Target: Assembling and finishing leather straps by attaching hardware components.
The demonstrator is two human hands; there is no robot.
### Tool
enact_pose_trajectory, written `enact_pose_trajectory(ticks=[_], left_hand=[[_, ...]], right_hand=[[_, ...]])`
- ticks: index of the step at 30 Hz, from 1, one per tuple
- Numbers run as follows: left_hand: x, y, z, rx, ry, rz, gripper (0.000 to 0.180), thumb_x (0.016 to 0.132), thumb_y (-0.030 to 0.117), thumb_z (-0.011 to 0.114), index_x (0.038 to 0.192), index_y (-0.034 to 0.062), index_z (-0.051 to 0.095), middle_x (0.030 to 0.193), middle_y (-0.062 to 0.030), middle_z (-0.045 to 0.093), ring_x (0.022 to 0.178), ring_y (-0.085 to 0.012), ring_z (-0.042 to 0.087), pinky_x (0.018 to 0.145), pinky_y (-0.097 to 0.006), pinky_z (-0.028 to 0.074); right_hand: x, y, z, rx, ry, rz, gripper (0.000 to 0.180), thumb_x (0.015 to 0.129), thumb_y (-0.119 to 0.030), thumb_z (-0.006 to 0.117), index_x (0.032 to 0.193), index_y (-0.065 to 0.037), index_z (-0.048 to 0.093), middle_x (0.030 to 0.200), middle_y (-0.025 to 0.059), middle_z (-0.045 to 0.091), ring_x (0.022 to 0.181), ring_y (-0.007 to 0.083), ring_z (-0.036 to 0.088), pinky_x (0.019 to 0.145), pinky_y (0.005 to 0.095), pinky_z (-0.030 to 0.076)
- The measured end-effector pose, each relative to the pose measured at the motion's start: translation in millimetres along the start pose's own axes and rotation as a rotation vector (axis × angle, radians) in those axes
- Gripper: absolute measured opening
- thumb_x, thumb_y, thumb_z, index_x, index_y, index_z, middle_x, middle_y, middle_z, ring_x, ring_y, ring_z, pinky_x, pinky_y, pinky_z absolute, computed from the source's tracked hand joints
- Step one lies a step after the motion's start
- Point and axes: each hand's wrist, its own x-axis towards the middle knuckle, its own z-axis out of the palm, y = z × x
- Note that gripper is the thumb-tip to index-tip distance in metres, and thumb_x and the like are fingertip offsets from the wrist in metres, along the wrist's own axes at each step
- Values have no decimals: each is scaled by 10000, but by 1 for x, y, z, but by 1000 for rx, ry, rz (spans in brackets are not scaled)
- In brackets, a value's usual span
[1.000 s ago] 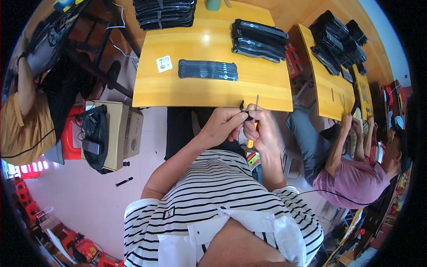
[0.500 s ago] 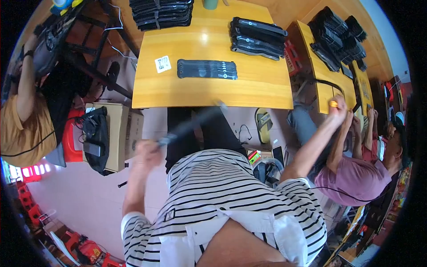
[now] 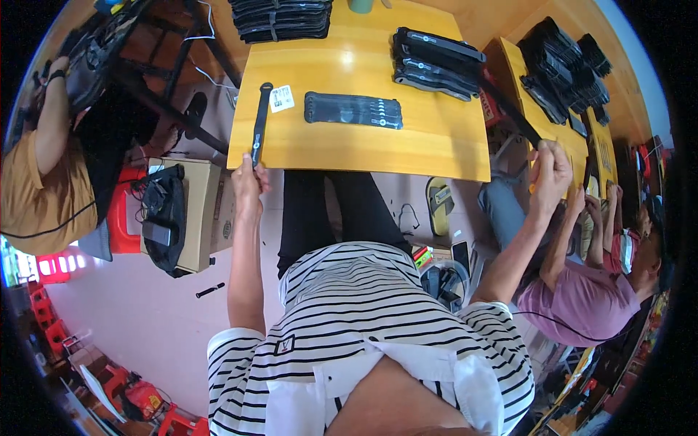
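Note:
My left hand (image 3: 249,187), at the table's near left edge, pinches the lower end of a black strap (image 3: 259,125). The strap points away from me over the tabletop, a loop at its far end. Out to the right, past the table's edge, my right hand (image 3: 552,173) is closed on the near end of another black strap (image 3: 518,118), which slants up and left toward a pile of straps. A bit of orange shows under my right fingers; I cannot make out what it is. Between the hands, a flat row of black straps (image 3: 352,110) lies beside a white printed label (image 3: 281,99).
Stacked black straps (image 3: 436,62) lie at the table's far right, a taller bundle (image 3: 280,18) at its far left. More bundles (image 3: 556,65) cover a side table. People work on both sides. A cardboard box (image 3: 195,218) and a sandal (image 3: 440,207) are on the floor.
My left hand has swung its strap forward from over my lap to the table. My right hand has shifted slightly down, and a black strap now extends from it.

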Motion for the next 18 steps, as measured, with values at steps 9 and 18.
enact_pose_trajectory(ticks=[9, 18], left_hand=[[-17, 5, -9, 457, -25, -221, 782, 847, 649, 263, 912, -64, 578, 672, -167, 621, 578, -206, 627, 500, -272, 502], [-63, 59, 116, 96, -833, -360, 426, 922, 378, 402, 1037, 9, 580, 653, -31, 581, 574, -117, 567, 533, -185, 448]], right_hand=[[-12, -3, 25, -27, 157, -19, 123, 847, -91, 571, 908, -12, 644, 636, -19, 566, 489, -3, 398, 437, 146, 279], [-61, -31, 102, -191, -641, -670, 239, 674, 41, 599, 903, -17, 635, 707, 97, 583, 584, 202, 584, 499, 263, 452]])
